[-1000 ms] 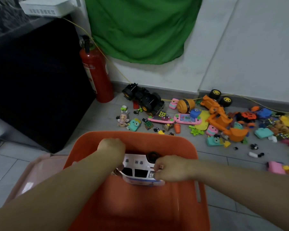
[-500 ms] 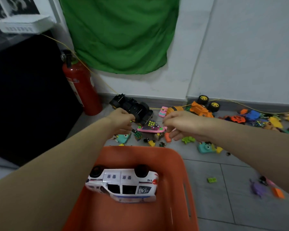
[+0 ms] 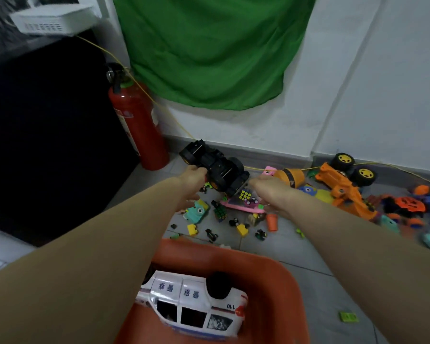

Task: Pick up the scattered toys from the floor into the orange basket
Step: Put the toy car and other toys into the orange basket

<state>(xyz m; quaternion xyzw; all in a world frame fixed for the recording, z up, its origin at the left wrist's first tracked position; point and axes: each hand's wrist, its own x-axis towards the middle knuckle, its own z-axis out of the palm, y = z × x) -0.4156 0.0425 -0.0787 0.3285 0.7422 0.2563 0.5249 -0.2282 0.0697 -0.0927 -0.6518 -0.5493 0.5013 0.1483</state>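
Observation:
The orange basket [image 3: 278, 271] sits at the bottom centre with a white toy police car [image 3: 191, 304] lying on its side inside. Beyond it, many toys are scattered over the grey floor. A black toy truck [image 3: 216, 167] lies near the skirting. My left hand [image 3: 193, 178] grips the truck's left side, fingers curled round it. At the truck's right end, my right hand [image 3: 267, 191] holds it with thumb and fingers. Just below the truck lie a pink toy board [image 3: 243, 206] with a small puzzle cube [image 3: 245, 194] on it.
A red fire extinguisher [image 3: 137, 125] stands left of the truck beside a black cabinet [image 3: 47, 135]. An overturned orange digger [image 3: 343, 182], a teal toy camera [image 3: 196, 211] and several small bricks lie on the floor. A green cloth [image 3: 209, 50] hangs on the wall.
Both hands let go of the police car in the basket, reached forward over the rim and now hold the black truck. My view tilted up toward the wall.

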